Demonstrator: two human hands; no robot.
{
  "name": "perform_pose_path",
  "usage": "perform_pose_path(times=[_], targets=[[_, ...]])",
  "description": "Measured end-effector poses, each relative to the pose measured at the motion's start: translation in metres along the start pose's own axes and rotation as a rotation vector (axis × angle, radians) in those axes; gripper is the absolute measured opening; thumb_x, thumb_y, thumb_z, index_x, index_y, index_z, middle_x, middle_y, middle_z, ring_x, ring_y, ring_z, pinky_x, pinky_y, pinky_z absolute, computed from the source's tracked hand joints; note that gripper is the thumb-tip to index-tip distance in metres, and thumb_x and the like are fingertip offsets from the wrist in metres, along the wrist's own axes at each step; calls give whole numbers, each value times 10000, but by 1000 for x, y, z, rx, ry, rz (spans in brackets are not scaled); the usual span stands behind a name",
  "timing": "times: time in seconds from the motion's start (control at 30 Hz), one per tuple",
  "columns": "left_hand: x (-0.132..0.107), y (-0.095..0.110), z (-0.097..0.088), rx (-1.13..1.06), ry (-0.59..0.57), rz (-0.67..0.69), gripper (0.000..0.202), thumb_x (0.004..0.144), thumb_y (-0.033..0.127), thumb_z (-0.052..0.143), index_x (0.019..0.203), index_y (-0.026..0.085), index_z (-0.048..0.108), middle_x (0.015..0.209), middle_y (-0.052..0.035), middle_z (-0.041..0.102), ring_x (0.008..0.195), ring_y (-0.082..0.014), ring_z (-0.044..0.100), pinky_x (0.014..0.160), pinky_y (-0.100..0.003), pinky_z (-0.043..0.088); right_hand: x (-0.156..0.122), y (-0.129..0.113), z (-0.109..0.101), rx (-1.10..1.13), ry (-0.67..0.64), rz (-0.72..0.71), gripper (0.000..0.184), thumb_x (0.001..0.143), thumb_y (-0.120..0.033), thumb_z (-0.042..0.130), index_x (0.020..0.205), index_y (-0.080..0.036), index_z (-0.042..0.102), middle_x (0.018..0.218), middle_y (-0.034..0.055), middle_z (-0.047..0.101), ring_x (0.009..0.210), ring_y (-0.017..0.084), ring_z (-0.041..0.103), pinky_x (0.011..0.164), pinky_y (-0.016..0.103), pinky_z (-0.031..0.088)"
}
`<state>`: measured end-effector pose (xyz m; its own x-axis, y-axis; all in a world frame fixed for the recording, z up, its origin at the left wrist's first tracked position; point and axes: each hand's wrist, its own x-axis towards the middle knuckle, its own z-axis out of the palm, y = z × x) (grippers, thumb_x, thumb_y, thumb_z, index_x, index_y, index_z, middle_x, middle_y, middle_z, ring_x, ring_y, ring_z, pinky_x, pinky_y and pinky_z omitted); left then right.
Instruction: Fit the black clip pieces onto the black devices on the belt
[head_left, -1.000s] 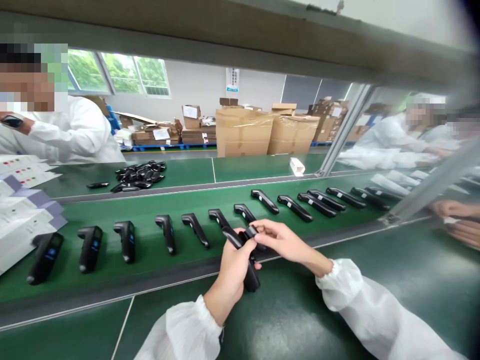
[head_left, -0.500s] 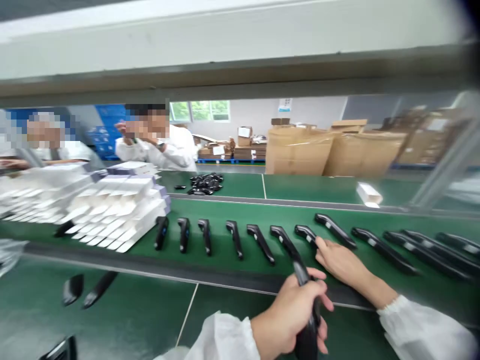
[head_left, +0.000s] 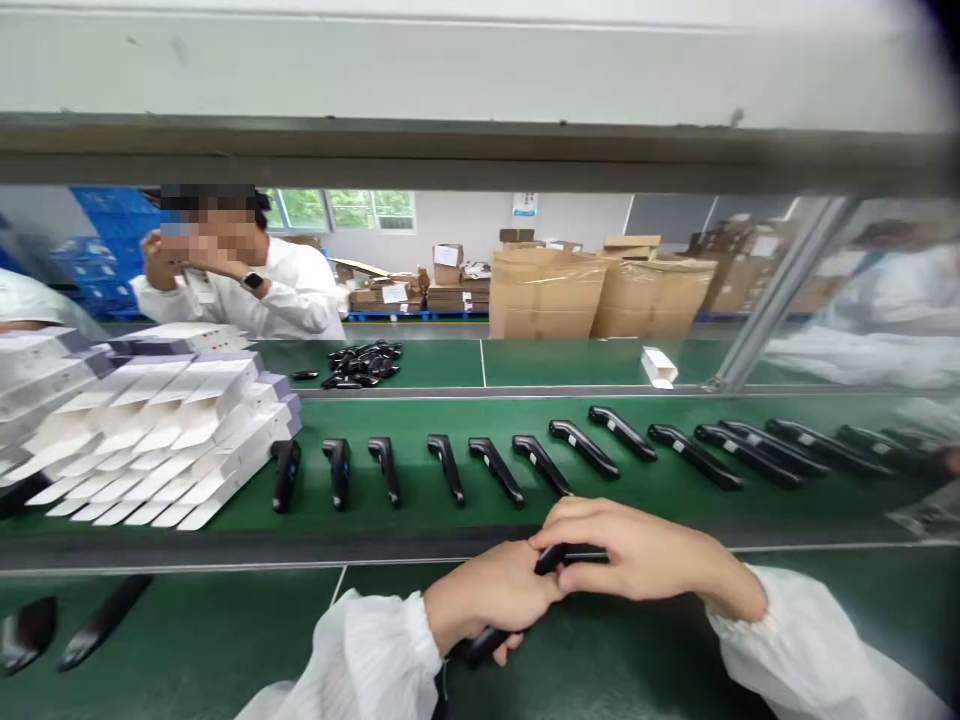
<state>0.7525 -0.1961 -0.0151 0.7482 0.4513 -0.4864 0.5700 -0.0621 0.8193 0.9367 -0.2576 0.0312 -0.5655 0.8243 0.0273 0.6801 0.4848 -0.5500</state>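
Low in front of me, my left hand (head_left: pixel 499 590) is wrapped around a black angled handheld device (head_left: pixel 487 645), held tilted over the near green surface. My right hand (head_left: pixel 626 555) curls over the device's upper end, fingers and thumb closing around it and touching my left hand. Its head is mostly hidden by my fingers. Just beyond my hands, similar black devices (head_left: pixel 495 472) with bent heads lie spaced out in a row on the green belt (head_left: pixel 420 525).
White open boxes (head_left: pixel 202 400) are stacked on the belt's left. Across from me, a person (head_left: pixel 292 290) in white raises both hands. Small black parts (head_left: pixel 365 363) and a white box (head_left: pixel 658 367) sit on the far strip. Two black pieces (head_left: pixel 105 620) lie near left. A shelf beam (head_left: pixel 450 150) spans above.
My right hand has left the devices on the belt and come to the one in my left hand. That device is now lower and more tilted. The view has shifted right.
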Motion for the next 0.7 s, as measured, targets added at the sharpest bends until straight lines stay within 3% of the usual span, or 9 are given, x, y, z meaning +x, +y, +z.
perform_pose_path(times=[0.07, 0.13, 0.23, 0.33, 0.43, 0.5, 0.6, 0.7], targets=[[14, 7, 8, 30, -49, 5, 253, 801, 451, 626, 877, 210, 630, 414, 41, 460, 310, -183, 446, 297, -274, 374, -14, 11, -4, -48, -12, 30, 265, 947, -368, 581, 1173, -247, 649, 1018, 48, 689, 979, 211, 617, 854, 306, 463], [16, 7, 8, -16, -4, 10, 284, 764, 404, 668, 966, 212, 616, 521, 58, 484, 348, -148, 451, 301, -246, 380, -21, 31, -4, -87, 35, 97, 167, 957, -343, 552, 1042, -238, 650, 900, 28, 673, 869, 199, 615, 782, 307, 456], [8, -1, -2, -265, 145, 5, 384, 751, 347, 680, 1082, 223, 528, 718, 56, 532, 402, -91, 436, 294, -191, 357, -18, 71, 3, -39, 312, 310, 131, 955, -338, 517, 949, -228, 588, 889, 16, 634, 804, 183, 595, 735, 304, 463], [1, -10, -10, -547, 230, 19, 309, 782, 347, 656, 1012, 211, 499, 900, -16, 635, 467, -93, 491, 292, -179, 358, -10, 108, 20, -97, 550, 490, 140, 944, -325, 494, 980, -204, 556, 1018, 68, 607, 905, 211, 593, 812, 342, 483], [-2, -14, -14, -701, 266, 36, 238, 840, 376, 603, 974, 198, 519, 981, -69, 673, 535, -111, 554, 328, -184, 405, 1, 129, 39, -302, 515, 517, 327, 943, -201, 407, 1249, -117, 487, 1176, 161, 572, 1096, 264, 554, 948, 392, 449], [-3, -14, -16, -773, 256, 41, 252, 855, 394, 600, 986, 181, 569, 921, -64, 669, 534, -106, 559, 355, -176, 412, 9, 134, 45, -457, 428, 494, 460, 928, -129, 362, 1377, -36, 387, 1229, 218, 546, 1168, 297, 514, 994, 419, 419], [-5, -15, -20, -855, 225, 39, 318, 835, 424, 641, 986, 144, 647, 817, -52, 634, 525, -92, 543, 371, -159, 386, 19, 135, 41, -593, 322, 488, 462, 934, -108, 338, 1376, 13, 396, 1164, 239, 570, 1108, 320, 528, 978, 447, 422], [-5, -19, -22, -830, 224, 44, 288, 809, 359, 659, 975, 124, 671, 857, -69, 636, 622, -100, 577, 420, -149, 405, 23, 129, 33, -583, 323, 525, 429, 970, -127, 311, 1365, -6, 422, 1145, 232, 583, 1084, 317, 537, 954, 451, 437]])
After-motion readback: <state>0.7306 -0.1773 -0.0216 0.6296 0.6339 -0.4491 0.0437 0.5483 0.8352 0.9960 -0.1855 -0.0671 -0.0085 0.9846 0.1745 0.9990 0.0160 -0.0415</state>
